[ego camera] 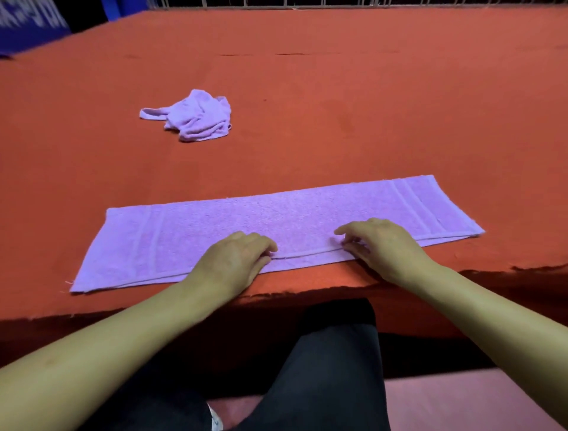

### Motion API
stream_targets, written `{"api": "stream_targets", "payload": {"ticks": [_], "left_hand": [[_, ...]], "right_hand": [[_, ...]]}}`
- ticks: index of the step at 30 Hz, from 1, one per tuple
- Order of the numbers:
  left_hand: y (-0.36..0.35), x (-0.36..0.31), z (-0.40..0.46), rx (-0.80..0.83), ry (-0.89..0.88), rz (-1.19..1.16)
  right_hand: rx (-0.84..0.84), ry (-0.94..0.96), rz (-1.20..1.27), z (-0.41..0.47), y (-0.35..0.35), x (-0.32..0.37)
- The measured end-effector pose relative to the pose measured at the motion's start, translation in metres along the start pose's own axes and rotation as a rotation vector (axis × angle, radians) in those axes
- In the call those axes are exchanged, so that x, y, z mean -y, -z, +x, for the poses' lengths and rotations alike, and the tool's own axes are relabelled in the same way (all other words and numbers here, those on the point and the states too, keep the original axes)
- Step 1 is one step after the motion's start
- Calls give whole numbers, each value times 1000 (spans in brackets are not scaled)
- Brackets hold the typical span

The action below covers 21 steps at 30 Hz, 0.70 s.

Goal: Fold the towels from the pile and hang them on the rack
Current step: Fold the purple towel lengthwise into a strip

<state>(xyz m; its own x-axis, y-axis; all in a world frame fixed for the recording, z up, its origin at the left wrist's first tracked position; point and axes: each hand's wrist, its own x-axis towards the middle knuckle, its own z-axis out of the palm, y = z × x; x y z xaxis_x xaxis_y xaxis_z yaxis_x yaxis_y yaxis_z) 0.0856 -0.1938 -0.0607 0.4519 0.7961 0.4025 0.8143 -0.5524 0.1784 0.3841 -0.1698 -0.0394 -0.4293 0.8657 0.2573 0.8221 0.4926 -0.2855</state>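
Lilac towel point(276, 224) folded lengthwise into a long strip, flat on the red-covered bench point(368, 107), close to the near edge, left end nearer than the right. Woven stripe bands across both ends. Two layers visible along the near hem, edges roughly matched.

Left hand point(236, 258) palm-down on the near hem, left of the towel's middle, fingers curled with tips at the edge; possibly pinching the hem, though the thumb hides underneath, so grip uncertain. Right hand point(378, 243) palm-down just right of the middle, forefinger stretched out over the cloth, other fingers bent with tips on the hem, seemingly nipping the edge between thumb and fingers. Hands near each other, a short stretch of hem between them. Both forearms bare, crossing the bench edge.

Second towel point(193, 118), same lilac, crumpled in a small heap further back and to the left, well apart from the folded one, one corner trailing left.

White wire rack point(307, 3) just visible along the far edge of the bench. Blue cloth point(30, 24) at far left, blurred. Dark trousers point(322, 369) below the bench edge.
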Motion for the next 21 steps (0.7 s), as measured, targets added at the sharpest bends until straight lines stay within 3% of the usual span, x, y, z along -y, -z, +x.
{"api": "stream_targets", "payload": {"ticks": [8, 16, 21], "left_hand": [[9, -5, -3, -100, 46, -127], [4, -7, -17, 28, -80, -117], [24, 24, -37, 5, 5, -70]], "right_hand": [[-33, -31, 176, -3, 3, -6], [28, 101, 62, -20, 5, -2], [-23, 79, 60, -16, 7, 5]]}}
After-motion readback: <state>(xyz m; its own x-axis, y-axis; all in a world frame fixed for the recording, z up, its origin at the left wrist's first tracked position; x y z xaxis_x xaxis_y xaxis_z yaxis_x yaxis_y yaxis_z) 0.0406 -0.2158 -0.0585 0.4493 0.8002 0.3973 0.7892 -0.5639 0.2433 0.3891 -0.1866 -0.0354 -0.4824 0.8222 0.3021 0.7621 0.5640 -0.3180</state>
